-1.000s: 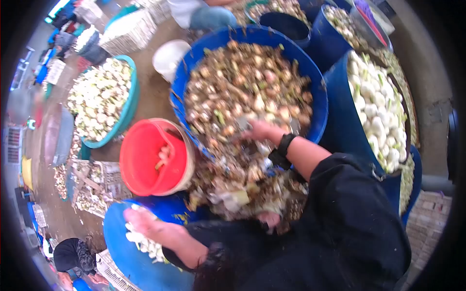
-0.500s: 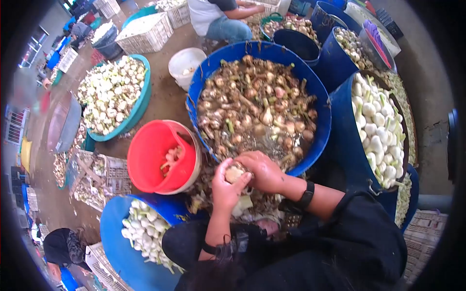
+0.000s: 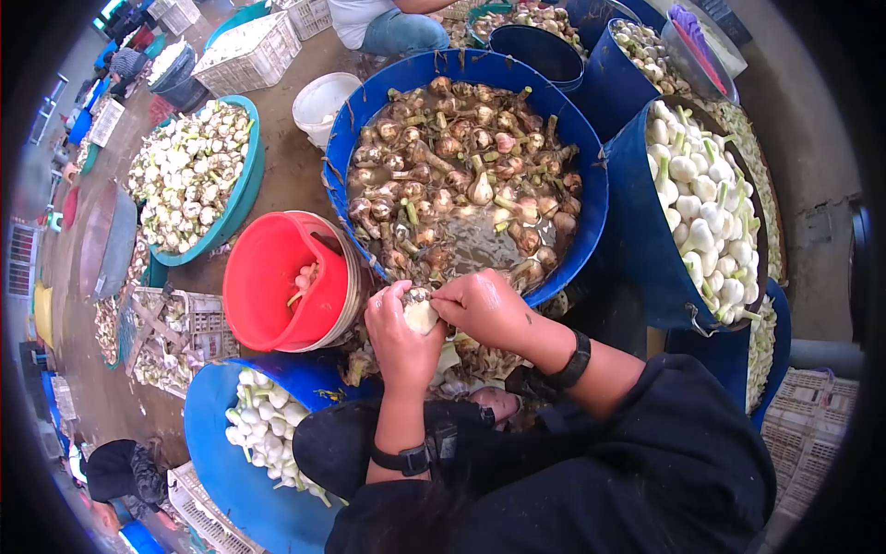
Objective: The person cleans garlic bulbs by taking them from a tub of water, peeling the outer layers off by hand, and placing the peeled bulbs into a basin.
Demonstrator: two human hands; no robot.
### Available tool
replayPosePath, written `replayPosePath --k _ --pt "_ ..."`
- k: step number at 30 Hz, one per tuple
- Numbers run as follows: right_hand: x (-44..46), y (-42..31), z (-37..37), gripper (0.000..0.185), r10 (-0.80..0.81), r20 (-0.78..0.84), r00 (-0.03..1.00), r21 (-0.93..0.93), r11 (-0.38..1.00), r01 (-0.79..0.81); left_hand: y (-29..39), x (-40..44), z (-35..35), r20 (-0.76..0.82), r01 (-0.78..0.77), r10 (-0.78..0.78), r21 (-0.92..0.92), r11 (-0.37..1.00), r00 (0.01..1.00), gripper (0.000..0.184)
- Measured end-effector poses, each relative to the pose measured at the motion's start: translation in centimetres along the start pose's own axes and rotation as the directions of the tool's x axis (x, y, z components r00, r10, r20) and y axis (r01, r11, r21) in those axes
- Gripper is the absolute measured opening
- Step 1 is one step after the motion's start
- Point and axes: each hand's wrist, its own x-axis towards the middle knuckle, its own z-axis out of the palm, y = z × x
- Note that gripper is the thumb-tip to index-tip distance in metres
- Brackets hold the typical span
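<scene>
My left hand (image 3: 401, 334) is wrapped round a garlic bulb (image 3: 420, 312) whose pale peeled side faces up, with darker skin on its upper edge. Against the bulb's right side, my right hand (image 3: 480, 309) has its fingers pinched together at the skin. Both hands are just over the near rim of a big blue tub (image 3: 595, 222), where unpeeled brown garlic bulbs (image 3: 452, 157) float in muddy water. Below the hands lies a heap of stripped skins (image 3: 489, 360).
To the left stands a red bucket (image 3: 263, 277) with a few bulbs inside. Peeled white garlic fills a blue barrel (image 3: 711, 212) at right and part of a blue tub (image 3: 221, 452) at lower left. A teal basin (image 3: 254, 171), a white bucket (image 3: 323, 102) and another person (image 3: 397, 32) are farther off.
My right hand has shifted from covering the bulb to pinching at its side, so more of the pale bulb shows. The whole view has shifted slightly.
</scene>
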Motion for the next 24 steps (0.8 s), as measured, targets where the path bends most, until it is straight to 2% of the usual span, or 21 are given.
replayPosePath --k 4,6,7,8,9,11,12,13,15,16,17,18,19,20,21,22,23,24 --pt "0.7 0.5 0.8 0.012 0.018 -0.023 1.000 -0.037 0.999 -0.019 -0.5 0.0 0.3 0.059 0.076 -0.073 -0.043 0.996 0.996 0.053" --pt "1.2 1.2 1.2 0.013 0.103 -0.026 0.994 0.090 0.991 -0.101 -0.9 0.0 0.3 0.086 0.107 -0.102 -0.067 0.992 0.991 0.055" --pt "1.5 2.3 1.5 0.013 0.105 -0.022 0.994 0.093 0.990 -0.103 -0.9 0.0 0.2 0.169 0.256 -0.205 -0.375 0.891 0.964 0.055" --pt "1.7 4.2 2.0 0.015 0.191 -0.004 0.982 0.131 0.973 -0.188 -1.0 0.0 0.1 0.279 0.389 -0.272 -0.626 0.676 0.921 0.056" --pt "1.7 5.9 2.2 0.018 0.274 0.014 0.962 0.167 0.948 -0.272 -0.9 0.1 -0.4 0.282 0.390 -0.271 -0.623 0.678 0.921 0.056" --pt "0.9 8.5 1.6 0.019 0.360 0.027 0.933 -0.096 0.930 -0.356 -0.9 0.7 -1.8 0.271 0.366 -0.278 -0.844 0.393 0.922 0.061" --pt "0.4 8.0 0.4 0.021 0.424 0.165 0.890 -0.171 0.901 -0.398 -1.2 0.7 -2.4 0.314 0.399 -0.266 -0.833 0.384 0.911 0.060" --pt "-0.1 7.5 -0.2 0.021 0.425 0.172 0.889 -0.171 0.901 -0.398 -1.8 0.8 -2.7 0.314 0.402 -0.273 -0.831 0.384 0.909 0.060" --pt "-1.2 6.9 -1.0 0.028 0.339 0.402 0.851 -0.419 0.894 -0.158 -2.6 0.8 -3.1 0.467 0.492 -0.158 -0.811 0.315 0.870 0.063" --pt "-2.2 7.3 -0.5 0.033 0.042 0.208 0.977 -0.222 0.975 0.005 -2.6 0.9 -3.5 0.542 0.553 -0.129 -0.776 0.303 0.831 0.067" --pt "-2.0 6.7 -0.4 0.033 0.045 0.208 0.977 -0.222 0.975 0.002 -2.5 0.8 -3.2 0.544 0.555 -0.129 -0.775 0.302 0.829 0.067" --pt "-1.4 5.2 -0.3 0.033 -0.002 0.212 0.977 0.091 0.996 -0.018 -2.3 0.9 -2.8 0.534 0.551 -0.139 -0.820 0.155 0.834 0.067" --pt "-0.8 3.6 -0.1 0.033 -0.048 0.199 0.979 0.395 0.918 -0.036 -2.0 0.9 -2.4 0.524 0.531 -0.150 -0.847 0.005 0.838 0.066" --pt "-0.5 2.1 -0.1 0.030 -0.048 0.294 0.955 0.218 0.976 -0.019 -1.3 0.9 -2.3 0.501 0.505 -0.155 -0.863 -0.013 0.852 0.064" --pt "-0.3 0.9 0.0 0.027 -0.029 0.381 0.924 0.035 0.999 0.017 -1.3 0.8 -2.3 0.503 0.507 -0.151 -0.862 -0.009 0.851 0.064" --pt "-0.6 1.2 1.2 0.028 -0.134 0.257 0.957 0.008 0.991 0.137 -1.5 0.7 -2.2 0.490 0.511 -0.182 -0.855 0.094 0.853 0.065" --pt "-0.7 0.9 1.2 0.028 -0.139 0.253 0.957 0.010 0.990 0.141 -1.9 0.6 -2.1 0.471 0.510 -0.214 -0.838 0.195 0.856 0.067" --pt "-0.7 0.7 1.1 0.031 -0.116 0.297 0.948 0.149 0.986 0.074 -2.5 0.6 -2.4 0.482 0.507 -0.159 -0.829 0.235 0.861 0.073"
